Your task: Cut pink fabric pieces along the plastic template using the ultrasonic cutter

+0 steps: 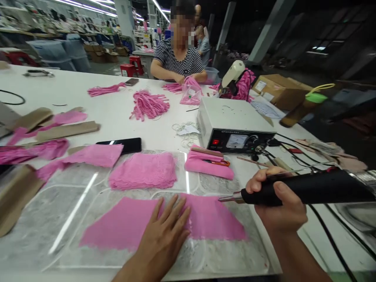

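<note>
My left hand point(166, 231) lies flat, fingers spread, on a piece of pink fabric point(216, 219) whose left half shows on the other side of the hand. My right hand point(279, 203) is wrapped around a black corded handpiece point(311, 188) with a tapered metal tip. That tip meets the upper edge of the pink piece, or hovers just over it; I cannot tell which. Under the fabric is a clear plastic sheet point(229, 254). Beyond my left hand sits a stack of pink fabric pieces point(143, 170). Right of it, a small orange-handled tool point(217, 162) rests on a folded pink bundle point(208, 170).
A control box point(235, 121) with a dial stands at the back right, cables trailing to the right. Left are a black phone point(127, 145), brown strips point(69, 130) and pink scraps. Across the white table point(111, 107), a person in a striped top handles pink strips. A green-lidded bottle point(304, 105) stands right.
</note>
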